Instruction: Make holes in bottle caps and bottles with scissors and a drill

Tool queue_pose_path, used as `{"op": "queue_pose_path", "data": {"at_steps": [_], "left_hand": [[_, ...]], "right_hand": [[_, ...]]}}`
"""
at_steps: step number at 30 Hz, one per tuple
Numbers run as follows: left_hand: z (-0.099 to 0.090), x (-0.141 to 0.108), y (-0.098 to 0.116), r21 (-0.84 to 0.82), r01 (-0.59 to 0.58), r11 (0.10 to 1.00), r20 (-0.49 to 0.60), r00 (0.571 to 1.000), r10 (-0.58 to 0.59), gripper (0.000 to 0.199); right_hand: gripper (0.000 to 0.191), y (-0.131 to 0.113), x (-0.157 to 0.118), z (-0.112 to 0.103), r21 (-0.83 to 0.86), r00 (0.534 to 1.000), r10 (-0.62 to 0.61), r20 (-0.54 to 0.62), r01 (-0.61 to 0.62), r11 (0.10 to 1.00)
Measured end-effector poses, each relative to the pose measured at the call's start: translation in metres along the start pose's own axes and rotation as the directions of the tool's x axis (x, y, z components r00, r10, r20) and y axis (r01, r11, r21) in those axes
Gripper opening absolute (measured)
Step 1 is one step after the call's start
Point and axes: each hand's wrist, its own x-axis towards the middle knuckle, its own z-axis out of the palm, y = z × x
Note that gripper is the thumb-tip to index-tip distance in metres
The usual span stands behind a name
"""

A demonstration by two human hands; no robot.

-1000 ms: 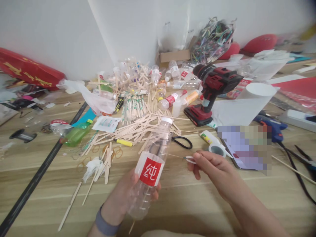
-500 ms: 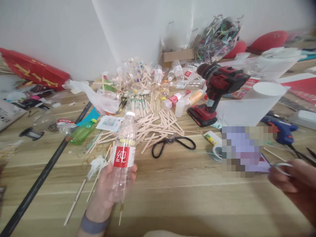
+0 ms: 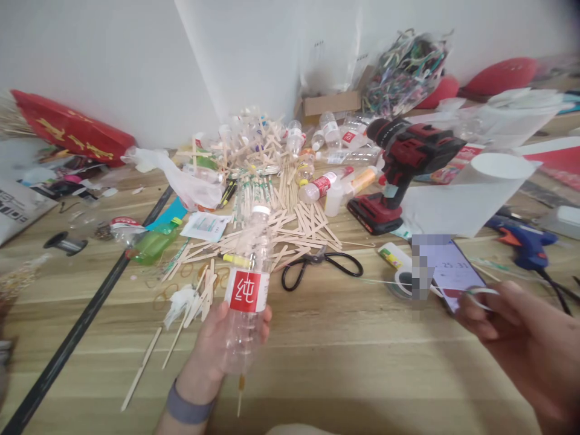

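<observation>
My left hand (image 3: 212, 338) is wrapped round the lower part of a clear plastic bottle (image 3: 248, 290) with a white cap and a red-and-white label. The bottle leans slightly over the table, cap end away from me. A thin stick with a brown joint (image 3: 241, 386) shows just below its base. At the right, my right hand (image 3: 512, 320) grips a thin pale ring (image 3: 483, 296), perhaps a roll of tape. Beyond that hand lies a phone (image 3: 453, 266) with a lit screen, partly blurred out. Black-handled scissors (image 3: 319, 263) lie between the hands.
A red cordless drill (image 3: 403, 169) stands at the back right, near a blue glue gun (image 3: 528, 241). Many wooden sticks (image 3: 312, 226) are spread behind the bottle. A green bottle (image 3: 154, 241) and a long black bar (image 3: 86, 320) lie to the left.
The bottle and my left hand have shifted right in the view. My right hand has come left, nearer the phone, with the ring still in it.
</observation>
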Motion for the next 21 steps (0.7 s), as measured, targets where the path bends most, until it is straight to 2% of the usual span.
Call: {"op": "queue_pose_path", "data": {"at_steps": [3, 6, 13, 17, 21], "left_hand": [[0.002, 0.003, -0.005, -0.001, 0.028, 1.000, 0.022, 0.999, -0.027, 0.043], [0.005, 0.007, -0.009, 0.013, 0.071, 0.997, 0.015, 0.997, -0.072, 0.042], [0.010, 0.013, -0.022, 0.031, 0.146, 0.989, 0.006, 0.989, -0.147, 0.047], [0.010, 0.014, -0.030, 0.054, 0.200, 0.978, 0.002, 0.980, -0.200, 0.049], [0.016, 0.018, -0.034, 0.106, 0.189, 0.976, -0.008, 0.982, -0.189, 0.050]], "right_hand": [[0.052, -0.002, -0.009, 0.021, 0.037, 0.997, 0.067, 0.044, -0.069, 0.997], [0.049, 0.004, -0.013, 0.034, 0.018, 0.980, 0.055, 0.191, -0.060, 0.998], [0.048, 0.007, -0.023, 0.074, -0.008, 0.873, -0.008, 0.488, 0.014, 1.000], [0.049, 0.006, -0.027, 0.093, -0.017, 0.826, 0.007, 0.564, 0.002, 1.000], [0.051, 0.006, -0.030, 0.104, -0.006, 0.795, 0.016, 0.607, -0.016, 1.000]]}}
